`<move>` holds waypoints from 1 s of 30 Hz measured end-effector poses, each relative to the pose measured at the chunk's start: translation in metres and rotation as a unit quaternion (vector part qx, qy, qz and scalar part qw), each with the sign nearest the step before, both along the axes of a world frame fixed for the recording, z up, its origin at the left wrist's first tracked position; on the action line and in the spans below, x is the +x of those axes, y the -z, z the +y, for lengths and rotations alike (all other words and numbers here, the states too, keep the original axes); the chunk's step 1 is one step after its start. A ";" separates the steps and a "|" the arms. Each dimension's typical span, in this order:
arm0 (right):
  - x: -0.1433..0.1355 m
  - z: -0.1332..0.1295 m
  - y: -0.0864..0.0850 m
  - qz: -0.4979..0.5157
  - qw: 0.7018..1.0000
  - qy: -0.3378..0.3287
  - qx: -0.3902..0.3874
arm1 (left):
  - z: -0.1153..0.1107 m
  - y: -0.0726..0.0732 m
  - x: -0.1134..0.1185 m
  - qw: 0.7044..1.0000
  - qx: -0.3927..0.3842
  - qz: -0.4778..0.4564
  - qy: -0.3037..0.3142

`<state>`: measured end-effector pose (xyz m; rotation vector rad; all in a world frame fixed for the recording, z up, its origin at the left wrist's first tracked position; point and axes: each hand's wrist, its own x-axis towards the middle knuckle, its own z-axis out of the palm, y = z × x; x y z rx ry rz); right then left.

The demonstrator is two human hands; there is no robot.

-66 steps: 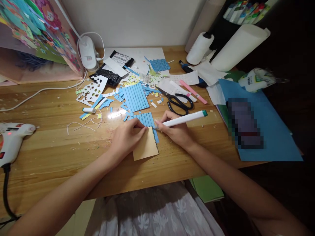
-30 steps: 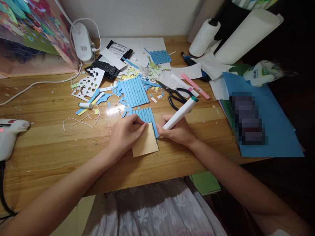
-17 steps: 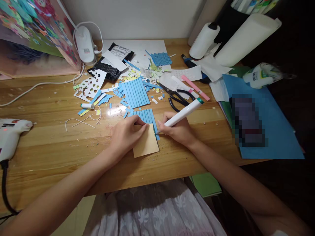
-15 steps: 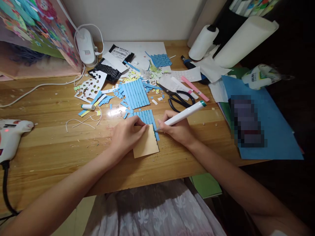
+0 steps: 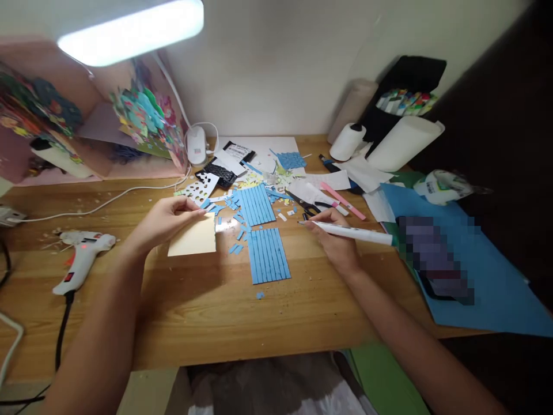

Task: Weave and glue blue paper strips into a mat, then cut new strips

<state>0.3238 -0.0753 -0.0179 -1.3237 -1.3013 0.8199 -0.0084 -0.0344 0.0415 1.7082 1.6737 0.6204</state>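
Note:
My left hand (image 5: 170, 223) pinches the top edge of a cream paper card (image 5: 193, 237), held to the left of the blue pieces. In my right hand (image 5: 334, 239) is a white marker (image 5: 358, 231), its thin tip pointing left and its green end to the right. Between my hands lies a blue card with dark lines (image 5: 270, 256). Just beyond it rests a second blue lined card (image 5: 258, 206). Small blue paper scraps (image 5: 237, 249) are scattered to their left. Black-handled scissors (image 5: 309, 206) lie partly hidden behind my right hand.
A white glue gun (image 5: 82, 253) with a lit red light lies at the left. Far back are a black package (image 5: 222, 173) and paper rolls (image 5: 406, 141). A pixelated dark object (image 5: 432, 253) rests on blue sheets (image 5: 488, 288) at the right. A lamp (image 5: 133, 31) glows overhead.
My left hand has moved the cream card left, off the nearer blue card, which now shows whole. My right hand has drawn the marker right and tipped it flatter. The view has tilted up.

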 end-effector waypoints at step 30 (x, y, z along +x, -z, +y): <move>0.000 -0.008 -0.010 -0.046 0.996 -0.048 0.054 | -0.027 0.019 0.072 0.959 0.217 0.102 0.151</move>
